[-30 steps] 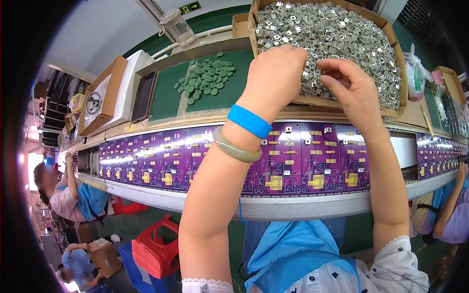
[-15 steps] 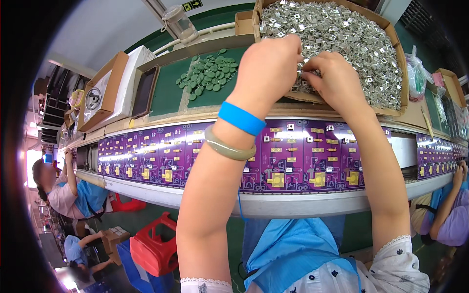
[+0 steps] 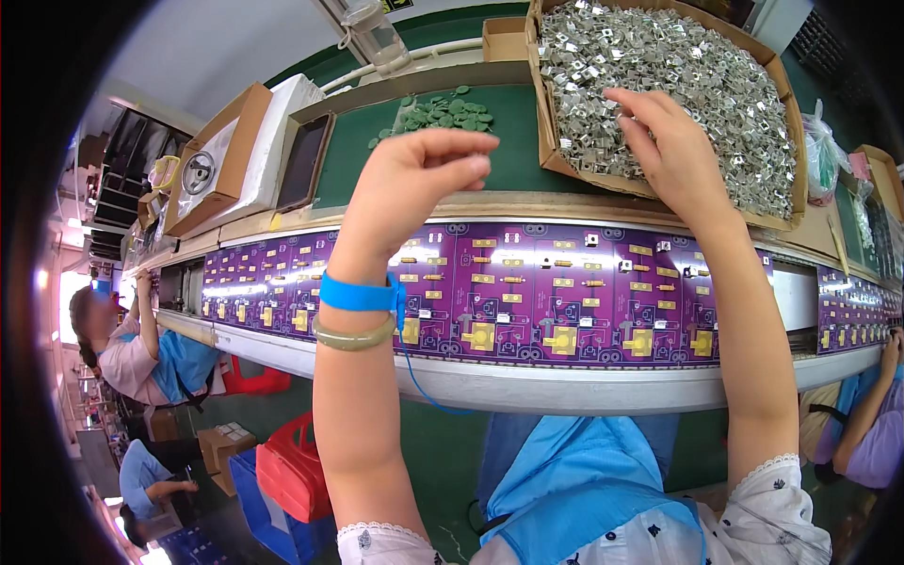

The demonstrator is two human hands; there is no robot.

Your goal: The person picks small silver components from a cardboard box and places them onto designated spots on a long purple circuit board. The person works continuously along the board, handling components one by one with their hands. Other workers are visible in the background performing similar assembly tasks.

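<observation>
My left hand (image 3: 400, 188) hangs over the work surface beside a pile of green discs (image 3: 452, 115). Its thumb and forefinger point right with a gap between them, and nothing shows in it. A blue wrist strap (image 3: 358, 294) and a bangle circle that wrist. My right hand (image 3: 680, 155) is over a cardboard box (image 3: 612, 179) heaped with small silvery metal parts (image 3: 744, 104), thumb and forefinger apart; its other fingers are partly hidden. Below both hands runs a purple circuit board (image 3: 523, 311), with a few small metal pieces (image 3: 591, 241) standing along its upper part.
The board lies in a metal-railed track (image 3: 565, 400) across the front. To the left are a dark tray (image 3: 306, 160) and an open carton (image 3: 221, 155). A clear jug (image 3: 377, 38) stands at the back, a plastic bag (image 3: 821, 155) at the right. Co-workers sit at both sides.
My left hand has moved left and down, away from the metal parts toward the green discs, its fingers now apart. My right hand has stayed over the box and its pinch has opened.
</observation>
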